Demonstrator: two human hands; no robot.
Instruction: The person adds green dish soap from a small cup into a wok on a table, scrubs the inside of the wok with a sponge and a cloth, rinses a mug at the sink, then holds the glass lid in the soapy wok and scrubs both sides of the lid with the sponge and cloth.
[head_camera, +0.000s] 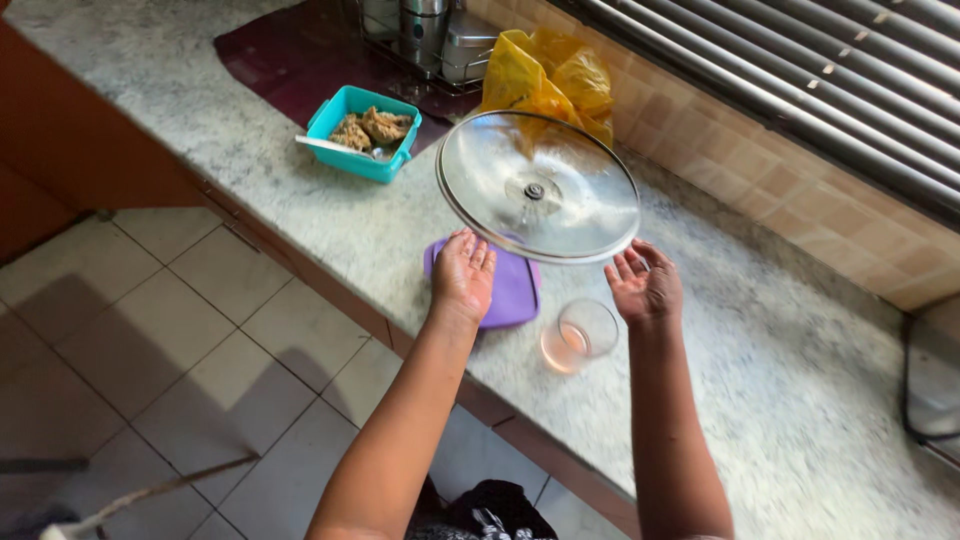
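We see a round glass lid (538, 187) in the air above the counter (780, 330), tilted so its underside and centre screw face us. Our left hand (462, 275) is spread open, palm up, just below the lid's lower left rim; our right hand (645, 285) is spread the same way just below its lower right rim, and we cannot tell whether either fingertip touches the rim. Under the lid a purple plastic cover (510, 290) lies on the counter, with a drinking glass (580, 335) just right of it. Beyond the lid sit a teal box of food (362, 133) holding a spoon, and a yellow bag (550, 75).
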